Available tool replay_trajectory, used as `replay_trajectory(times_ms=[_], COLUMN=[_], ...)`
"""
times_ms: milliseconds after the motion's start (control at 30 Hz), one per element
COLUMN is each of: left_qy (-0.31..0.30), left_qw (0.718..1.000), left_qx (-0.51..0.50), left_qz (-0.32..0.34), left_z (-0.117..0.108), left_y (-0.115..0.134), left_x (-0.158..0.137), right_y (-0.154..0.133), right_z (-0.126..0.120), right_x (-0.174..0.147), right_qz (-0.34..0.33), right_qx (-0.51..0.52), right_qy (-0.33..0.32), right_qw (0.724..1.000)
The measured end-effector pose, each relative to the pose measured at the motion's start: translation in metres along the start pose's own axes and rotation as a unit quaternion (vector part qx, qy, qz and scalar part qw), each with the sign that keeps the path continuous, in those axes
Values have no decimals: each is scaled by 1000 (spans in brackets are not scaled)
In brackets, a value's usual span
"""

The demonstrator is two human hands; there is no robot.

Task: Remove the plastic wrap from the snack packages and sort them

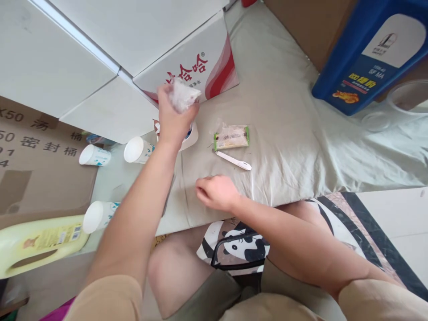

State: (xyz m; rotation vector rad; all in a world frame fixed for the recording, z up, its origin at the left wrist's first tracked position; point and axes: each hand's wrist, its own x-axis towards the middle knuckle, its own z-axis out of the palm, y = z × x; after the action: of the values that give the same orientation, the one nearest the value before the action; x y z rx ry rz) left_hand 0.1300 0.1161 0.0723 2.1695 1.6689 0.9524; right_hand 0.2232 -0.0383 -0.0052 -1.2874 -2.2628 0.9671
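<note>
My left hand (177, 116) is raised near the printed white carton, its fingers wrapped round a crumpled clear-and-white plastic packet (183, 94). Beneath that wrist, a white-rimmed container (191, 139) is partly hidden. My right hand (218, 191) lies closed on the pale cloth, with nothing showing out of its curled fingers. Just beyond it is a slim white utility knife (233, 160). Above the knife sits a flat wrapped packet (232, 137) with green ends, a piece of clear film at its upper left corner.
Paper cups (133, 150) stand at the left beside a yellow jug (43, 243) lying tilted. White cartons (197, 58) form a wall at the back. A blue oil jug (364, 58) and a clear plastic tub (408, 98) are at the right. The pale cloth (284, 147) is wrinkled.
</note>
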Motion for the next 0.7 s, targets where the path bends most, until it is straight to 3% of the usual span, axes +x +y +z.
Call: replay_trajectory(times_ms=[33, 133, 200, 300, 400, 500, 633, 700], left_qy=[36, -25, -94, -134, -172, -225, -226, -219], left_qw=[995, 939, 905, 872, 825, 763, 680, 655], left_qx=[-90, -320, -373, -401, -446, -502, -580, -600], left_qz=[-24, -126, -180, -247, -301, -340, -388, -404], left_z=[-8, -15, -7, 5, -2, -26, -51, -53], left_y=[-3, -19, -33, -55, -81, -103, -110, -107], left_x=[-17, -85, -130, -177, -195, -198, -197, -197], right_y=[4, 19, 28, 37, 40, 39, 38, 37], right_z=[-1, -3, -3, -1, 2, 3, 8, 12], right_x=[2, 10, 15, 13, 6, 1, 4, 9], right_qz=[29, 93, 107, 116, 135, 132, 123, 109], right_qx=[-9, -45, -75, -126, -174, -198, -206, -212], right_qy=[31, 123, 171, 216, 206, 175, 170, 174], right_qw=[999, 987, 977, 961, 953, 955, 956, 955])
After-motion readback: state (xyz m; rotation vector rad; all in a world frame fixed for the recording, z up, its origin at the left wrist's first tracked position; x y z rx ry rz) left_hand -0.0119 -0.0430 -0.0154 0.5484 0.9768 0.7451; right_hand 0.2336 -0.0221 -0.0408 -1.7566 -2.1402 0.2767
